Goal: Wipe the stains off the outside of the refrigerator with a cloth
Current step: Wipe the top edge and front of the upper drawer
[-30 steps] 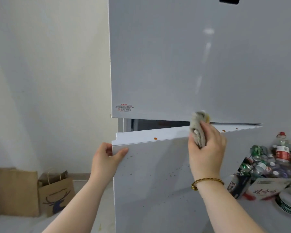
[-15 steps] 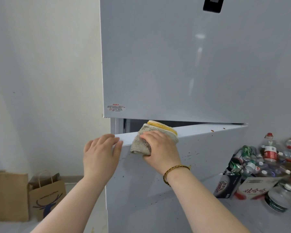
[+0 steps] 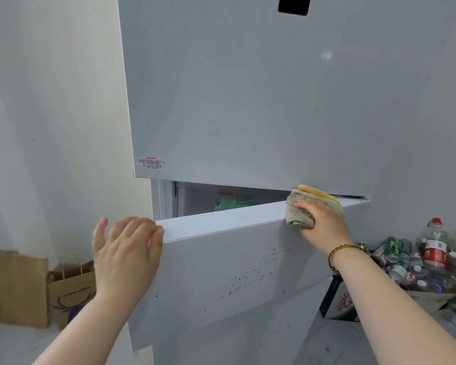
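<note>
Pale wall (image 3: 50, 101) frames the refrigerator (image 3: 248, 88). Our left hand (image 3: 127, 248), fingers straight, touches the ajar lower door (image 3: 208, 299) at its corner, seemingly steadying it. Our right hand (image 3: 324, 225) grips the cloth (image 3: 298, 209) against its top edge. Dark specks (image 3: 248, 275) below await wiping.

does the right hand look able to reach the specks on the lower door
Probably yes: the right hand holds the cloth on that door's top edge; the specks lie just below, unobstructed.
</note>
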Available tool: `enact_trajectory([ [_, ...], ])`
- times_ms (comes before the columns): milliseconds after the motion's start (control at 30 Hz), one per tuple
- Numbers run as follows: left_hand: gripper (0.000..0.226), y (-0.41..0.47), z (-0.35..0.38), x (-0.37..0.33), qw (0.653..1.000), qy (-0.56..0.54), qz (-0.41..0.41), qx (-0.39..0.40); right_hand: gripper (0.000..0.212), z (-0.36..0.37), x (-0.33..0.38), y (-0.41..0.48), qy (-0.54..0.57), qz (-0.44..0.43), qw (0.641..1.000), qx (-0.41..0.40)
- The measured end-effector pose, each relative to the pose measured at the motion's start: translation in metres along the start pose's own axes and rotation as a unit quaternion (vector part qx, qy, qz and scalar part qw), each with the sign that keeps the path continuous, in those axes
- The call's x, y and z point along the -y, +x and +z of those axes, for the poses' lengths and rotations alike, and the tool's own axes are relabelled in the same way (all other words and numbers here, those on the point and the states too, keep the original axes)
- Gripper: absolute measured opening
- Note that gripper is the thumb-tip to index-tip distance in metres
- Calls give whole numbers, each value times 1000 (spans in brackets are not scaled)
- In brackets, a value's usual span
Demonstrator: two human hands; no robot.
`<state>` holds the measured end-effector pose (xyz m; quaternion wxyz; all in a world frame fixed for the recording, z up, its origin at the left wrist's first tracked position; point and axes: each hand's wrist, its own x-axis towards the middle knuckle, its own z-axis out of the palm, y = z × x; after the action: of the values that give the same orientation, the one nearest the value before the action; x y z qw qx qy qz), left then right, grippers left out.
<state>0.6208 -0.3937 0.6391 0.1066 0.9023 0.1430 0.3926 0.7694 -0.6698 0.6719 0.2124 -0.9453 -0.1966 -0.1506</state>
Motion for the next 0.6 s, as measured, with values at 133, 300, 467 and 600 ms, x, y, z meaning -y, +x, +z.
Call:
enact_trajectory([
  [133,50,-5,-1,-4,999,-12,-48,4,45,-13,-38,10,15,40,999,-24],
  [300,59,-12,-7,-9,998,-20,-53,12,32,-17,-57,19,52,69,994,-73],
  [467,58,-19,-10,-14,998,-23,-61,-22,28,-10,-55,17,45,54,994,-85],
  [600,43,-13,-7,-19,995,-32,-91,-23,25,0,-20,10,46,4,995,-89],
])
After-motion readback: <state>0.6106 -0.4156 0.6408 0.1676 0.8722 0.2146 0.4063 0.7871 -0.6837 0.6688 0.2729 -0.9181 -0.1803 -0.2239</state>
